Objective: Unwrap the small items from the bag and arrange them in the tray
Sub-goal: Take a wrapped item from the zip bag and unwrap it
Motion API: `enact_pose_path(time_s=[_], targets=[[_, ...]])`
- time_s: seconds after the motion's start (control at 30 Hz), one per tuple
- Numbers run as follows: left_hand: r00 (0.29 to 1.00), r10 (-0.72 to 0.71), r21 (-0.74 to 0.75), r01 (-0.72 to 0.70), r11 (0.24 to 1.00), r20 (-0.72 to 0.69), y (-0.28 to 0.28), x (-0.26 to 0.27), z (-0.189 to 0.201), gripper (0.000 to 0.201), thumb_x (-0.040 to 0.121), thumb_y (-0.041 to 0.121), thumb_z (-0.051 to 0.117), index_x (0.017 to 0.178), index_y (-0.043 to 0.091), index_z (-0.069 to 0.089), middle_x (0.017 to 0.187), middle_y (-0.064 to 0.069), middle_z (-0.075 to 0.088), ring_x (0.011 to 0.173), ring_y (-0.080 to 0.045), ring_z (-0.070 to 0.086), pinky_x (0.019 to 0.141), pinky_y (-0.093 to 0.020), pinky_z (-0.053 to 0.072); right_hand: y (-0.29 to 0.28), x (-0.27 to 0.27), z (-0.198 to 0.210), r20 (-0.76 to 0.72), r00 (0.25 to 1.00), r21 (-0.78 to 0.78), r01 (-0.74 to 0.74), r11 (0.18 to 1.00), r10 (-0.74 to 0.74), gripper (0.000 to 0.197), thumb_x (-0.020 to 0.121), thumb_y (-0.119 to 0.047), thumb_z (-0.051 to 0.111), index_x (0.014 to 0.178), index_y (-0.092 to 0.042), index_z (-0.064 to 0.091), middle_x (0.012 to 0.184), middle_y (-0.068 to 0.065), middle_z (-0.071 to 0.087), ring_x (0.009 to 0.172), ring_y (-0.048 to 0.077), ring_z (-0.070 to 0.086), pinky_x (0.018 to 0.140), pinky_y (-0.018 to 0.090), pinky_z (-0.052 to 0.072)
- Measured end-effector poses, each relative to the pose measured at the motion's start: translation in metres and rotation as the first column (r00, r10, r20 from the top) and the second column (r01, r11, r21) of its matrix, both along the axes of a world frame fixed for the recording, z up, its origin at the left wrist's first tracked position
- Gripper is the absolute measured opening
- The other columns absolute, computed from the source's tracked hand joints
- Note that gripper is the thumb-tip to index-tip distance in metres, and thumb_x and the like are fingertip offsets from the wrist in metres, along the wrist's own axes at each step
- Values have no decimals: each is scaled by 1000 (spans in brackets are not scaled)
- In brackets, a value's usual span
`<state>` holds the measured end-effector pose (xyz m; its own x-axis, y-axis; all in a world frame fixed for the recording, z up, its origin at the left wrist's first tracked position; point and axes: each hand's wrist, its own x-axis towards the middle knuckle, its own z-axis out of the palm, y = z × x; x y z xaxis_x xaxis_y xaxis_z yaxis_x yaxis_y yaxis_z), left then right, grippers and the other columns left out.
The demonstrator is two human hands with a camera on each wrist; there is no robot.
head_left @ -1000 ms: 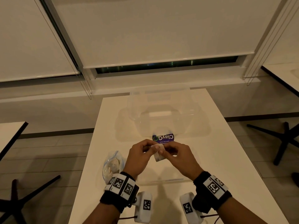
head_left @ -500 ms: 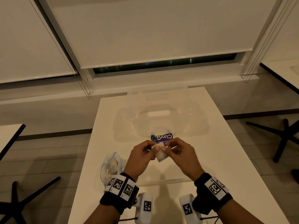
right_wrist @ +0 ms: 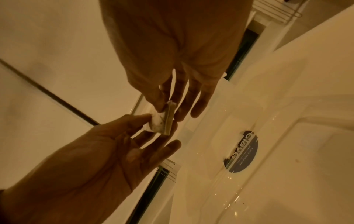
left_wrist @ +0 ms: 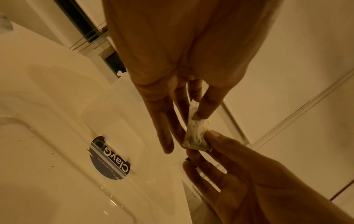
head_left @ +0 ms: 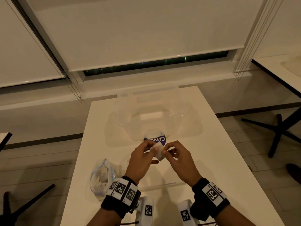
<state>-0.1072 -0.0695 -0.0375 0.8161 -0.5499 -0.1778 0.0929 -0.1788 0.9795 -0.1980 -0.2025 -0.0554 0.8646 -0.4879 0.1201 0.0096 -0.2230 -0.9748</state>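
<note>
While your left hand (head_left: 141, 158) and right hand (head_left: 178, 158) pinch the wrapped item (head_left: 158, 151) between fingers (left_wrist: 207, 106), the tray (head_left: 123, 111) sits beyond.

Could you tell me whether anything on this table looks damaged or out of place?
Only the round label on the clear tray: its edges look torn and ragged. The bag lies beside the left hand; both hands pinch the wrapped item.

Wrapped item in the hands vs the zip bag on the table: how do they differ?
The wrapped item is held above the table, pinched by the left hand and right hand; the zip bag lies untouched on the table's left edge. The item is small and flat; the bag is bigger and bulging. The item's wrap is white, the bag clear with blue trim.
</note>
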Motion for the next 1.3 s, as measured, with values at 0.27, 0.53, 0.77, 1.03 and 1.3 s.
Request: enact_pose_path(time_s=[0.27,0.53,0.77,1.03,1.3], targets=[[994,38,-54,-44,998,-102,-12,1,2,11,98,9,55,95,14,65,108,-13,71,100,-39,69,81,-50,62,-8,0,3,-52,996,59,-69,996,72,15,93,-14,65,86,-27,61,102,-6,58,92,5,62,76,19,51],[996,-16,28,13,1000,92,-28,2,-9,7,93,29,65,94,27,72,96,5,74,95,-19,68,91,-40,57,-27,-2,-11,-100,993,4,-65,998,65,17,93,-15,66,82,-26,60,95,-4,58,81,7,62,72,15,49],[977,-154,203,121,972,150,-45,9,-22,6,96,25,64,96,25,71,89,12,72,77,0,60,71,-15,48,-56,-6,-15,-122,992,-38,-2,999,-3,14,84,-29,77,92,-33,66,101,-11,62,82,5,67,78,15,51],[927,-276,376,169,911,252,-72,16,-40,14,95,10,63,97,24,61,95,7,67,78,-3,59,67,-6,45,-98,2,-32,-291,954,-143,-110,984,64,12,88,-20,69,90,-32,69,87,-13,71,76,5,63,75,25,52],[961,-239,456,153,877,137,-90,14,-65,9,94,17,66,101,18,61,89,8,64,75,-3,61,59,-4,45,-109,12,-54,-389,913,-230,-225,947,123,8,89,-19,68,88,-25,73,82,-14,72,75,4,64,72,18,50]])
